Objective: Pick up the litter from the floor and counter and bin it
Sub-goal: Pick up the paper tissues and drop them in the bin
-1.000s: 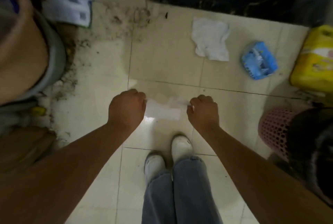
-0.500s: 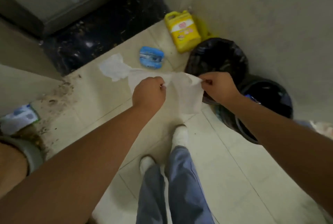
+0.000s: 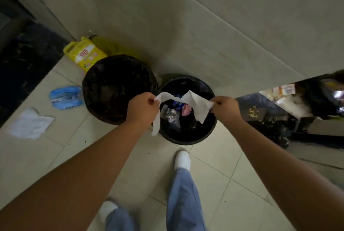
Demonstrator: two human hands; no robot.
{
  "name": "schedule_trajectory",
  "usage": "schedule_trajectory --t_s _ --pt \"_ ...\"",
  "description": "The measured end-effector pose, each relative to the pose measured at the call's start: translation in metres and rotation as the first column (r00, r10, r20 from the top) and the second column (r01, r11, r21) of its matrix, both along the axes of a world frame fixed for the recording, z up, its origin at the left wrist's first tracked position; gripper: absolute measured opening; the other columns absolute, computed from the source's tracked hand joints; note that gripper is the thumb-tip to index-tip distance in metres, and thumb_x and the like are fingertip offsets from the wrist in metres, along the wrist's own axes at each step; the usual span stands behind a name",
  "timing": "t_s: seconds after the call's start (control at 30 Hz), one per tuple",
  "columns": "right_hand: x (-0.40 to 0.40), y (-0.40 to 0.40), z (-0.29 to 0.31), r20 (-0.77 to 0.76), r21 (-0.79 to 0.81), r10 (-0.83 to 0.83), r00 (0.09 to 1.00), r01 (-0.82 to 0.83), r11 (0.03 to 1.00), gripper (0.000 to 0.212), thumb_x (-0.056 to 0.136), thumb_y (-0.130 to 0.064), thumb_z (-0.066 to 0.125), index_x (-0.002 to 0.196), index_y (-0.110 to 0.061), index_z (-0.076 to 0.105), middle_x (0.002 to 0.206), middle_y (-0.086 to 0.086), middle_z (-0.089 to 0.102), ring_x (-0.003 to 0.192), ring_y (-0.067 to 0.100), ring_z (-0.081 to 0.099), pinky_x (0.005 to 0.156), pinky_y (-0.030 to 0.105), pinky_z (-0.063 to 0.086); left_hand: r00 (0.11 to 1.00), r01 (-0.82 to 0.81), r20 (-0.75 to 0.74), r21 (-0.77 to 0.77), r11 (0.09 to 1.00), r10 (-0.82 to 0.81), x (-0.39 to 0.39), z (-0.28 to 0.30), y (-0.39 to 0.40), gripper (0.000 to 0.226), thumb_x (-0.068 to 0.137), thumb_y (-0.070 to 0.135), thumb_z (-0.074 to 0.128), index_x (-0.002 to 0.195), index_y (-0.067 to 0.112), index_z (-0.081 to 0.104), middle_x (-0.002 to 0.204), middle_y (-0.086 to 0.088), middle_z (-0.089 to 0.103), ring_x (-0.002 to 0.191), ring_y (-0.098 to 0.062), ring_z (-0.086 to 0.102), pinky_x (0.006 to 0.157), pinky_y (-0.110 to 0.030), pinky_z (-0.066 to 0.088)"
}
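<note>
Nearest the camera, the left hand (image 3: 143, 110) and right hand (image 3: 226, 109) are each pinching one end of a white tissue (image 3: 195, 108), which is sagging between them directly above the open bin (image 3: 210, 130). The sheet appears light, limp and easily torn, so pinching at the edges suits it, and letting go should drop it inside. Farther off on the floor (image 3: 61, 149), a crumpled white paper (image 3: 30, 125) and a blue packet (image 3: 66, 97) are lying beside a second lined bin (image 3: 119, 89).
</note>
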State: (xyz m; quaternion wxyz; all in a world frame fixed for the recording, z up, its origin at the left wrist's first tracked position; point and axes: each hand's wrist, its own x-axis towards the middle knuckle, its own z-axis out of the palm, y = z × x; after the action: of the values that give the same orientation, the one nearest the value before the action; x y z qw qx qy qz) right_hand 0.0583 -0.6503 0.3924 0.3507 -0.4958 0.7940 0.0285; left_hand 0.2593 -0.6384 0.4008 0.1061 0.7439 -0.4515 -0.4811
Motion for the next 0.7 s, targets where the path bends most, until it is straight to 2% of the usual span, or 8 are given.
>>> schedule_trajectory --t_s 0.13,0.17,0.23,0.3,0.4,0.53,0.6,0.7 --pt "-0.02 0.002 -0.03 0.109 0.17 -0.093 0.99 0.073 0.983 0.039 0.092 0.002 0.039 0.127 -0.005 0.055 0.134 0.019 0.054 0.12 0.033 0.052 0.107 0.035 0.039 0.984 -0.156 -0.058 0.165 0.974 0.168 -0.043 -0.03 -0.026 0.023 0.094 0.008 0.05 0.073 0.006 0.057 0.096 -0.023 0.065 0.104 -0.038 0.064 0.094 -0.046 0.051" --pt "-0.024 0.005 -0.035 0.137 0.203 -0.117 0.984 0.087 0.975 0.04 0.092 0.001 0.039 0.129 -0.006 0.052 0.132 0.018 0.054 0.115 0.03 0.053 0.101 0.032 0.04 0.975 -0.2 -0.055 0.206 0.958 0.216 -0.052 -0.039 -0.029 0.019 0.094 0.007 0.049 0.078 0.005 0.06 0.099 -0.024 0.065 0.106 -0.038 0.064 0.095 -0.045 0.05" --pt "-0.027 0.011 -0.045 0.179 0.275 -0.12 0.976 0.068 0.959 0.046 0.093 -0.001 0.04 0.137 -0.011 0.044 0.127 0.013 0.054 0.109 0.027 0.052 0.086 0.026 0.038 0.979 -0.192 -0.009 0.283 0.94 0.203 -0.065 -0.06 -0.03 0.023 0.095 0.007 0.048 0.113 -0.003 0.059 0.12 -0.024 0.062 0.114 -0.036 0.059 0.097 -0.04 0.047" --pt "-0.026 0.016 -0.055 0.182 0.358 -0.054 0.982 -0.015 0.934 0.052 0.094 -0.002 0.039 0.144 -0.015 0.031 0.143 0.01 0.044 0.124 0.031 0.048 0.088 0.028 0.038 0.993 -0.106 0.086 0.353 0.93 0.081 -0.073 -0.08 -0.022 0.038 0.096 0.012 0.047 0.132 0.0 0.045 0.137 -0.02 0.051 0.124 -0.035 0.05 0.101 -0.039 0.043" --pt "-0.019 0.021 -0.065 0.164 0.42 0.031 0.986 -0.098 0.902 0.049 0.096 -0.004 0.039 0.143 -0.012 0.03 0.146 0.013 0.042 0.13 0.031 0.045 0.102 0.033 0.04 0.981 0.006 0.171 0.452 0.892 -0.094 -0.072 -0.101 -0.001 0.045 0.095 0.013 0.049 0.137 0.006 0.035 0.141 -0.019 0.045 0.127 -0.033 0.047 0.103 -0.041 0.042" --pt "0.005 0.024 -0.066 0.139 0.453 0.183 0.973 -0.227 0.862 0.048 0.095 -0.008 0.039 0.142 -0.012 0.032 0.141 0.015 0.048 0.127 0.031 0.047 0.101 0.029 0.04 0.892 0.213 0.275 0.444 0.871 -0.358 -0.05 -0.099 0.016 0.047 0.095 0.011 0.048 0.139 0.011 0.032 0.141 -0.015 0.042 0.127 -0.03 0.045 0.102 -0.037 0.042" --pt "0.024 0.021 -0.062 0.153 0.446 0.281 0.948 -0.32 0.836 0.048 0.095 -0.008 0.039 0.143 -0.011 0.034 0.145 0.015 0.043 0.129 0.031 0.045 0.104 0.029 0.038 0.868 0.237 0.311 0.424 0.874 -0.387 -0.027 -0.091 0.022 0.049 0.095 0.011 0.048 0.141 0.012 0.031 0.144 -0.013 0.041 0.13 -0.028 0.044 0.104 -0.035 0.04" --pt "0.052 0.013 -0.048 0.167 0.404 0.346 0.923 -0.385 0.83 0.044 0.095 -0.009 0.04 0.139 -0.009 0.04 0.145 0.014 0.043 0.13 0.028 0.045 0.105 0.026 0.035 0.941 0.164 0.211 0.402 0.901 -0.266 0.003 -0.08 0.024 0.045 0.098 0.012 0.044 0.142 0.01 0.034 0.148 -0.011 0.04 0.135 -0.026 0.041 0.111 -0.032 0.034"
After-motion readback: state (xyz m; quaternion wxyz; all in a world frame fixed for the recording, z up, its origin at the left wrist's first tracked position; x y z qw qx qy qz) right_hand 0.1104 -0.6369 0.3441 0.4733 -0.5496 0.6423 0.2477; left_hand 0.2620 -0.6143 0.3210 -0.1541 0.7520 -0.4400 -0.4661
